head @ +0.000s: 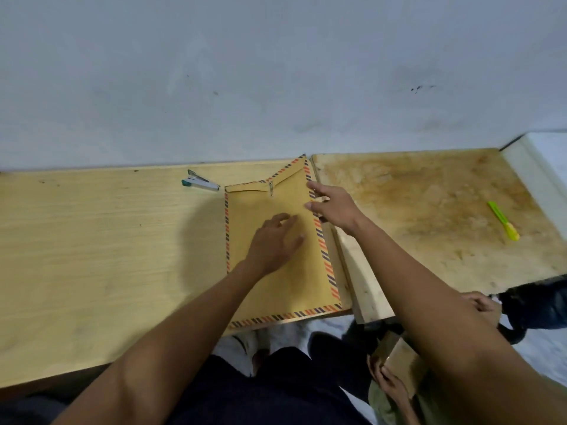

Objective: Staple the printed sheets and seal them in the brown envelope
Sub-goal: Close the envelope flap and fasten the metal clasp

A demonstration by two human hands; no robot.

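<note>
Hands (273, 240) (333, 207) flat on envelope (282, 280), fingers extended.

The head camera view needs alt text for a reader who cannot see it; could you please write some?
A brown envelope with striped edges lies on a wooden table, its flap open; the left hand rests flat on it and the right hand touches its right edge. A stapler lies by the wall and a green pen far right.

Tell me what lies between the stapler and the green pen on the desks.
In the head view, the brown envelope with both hands on it lies between the stapler and green pen, then stained bare wood.
</note>
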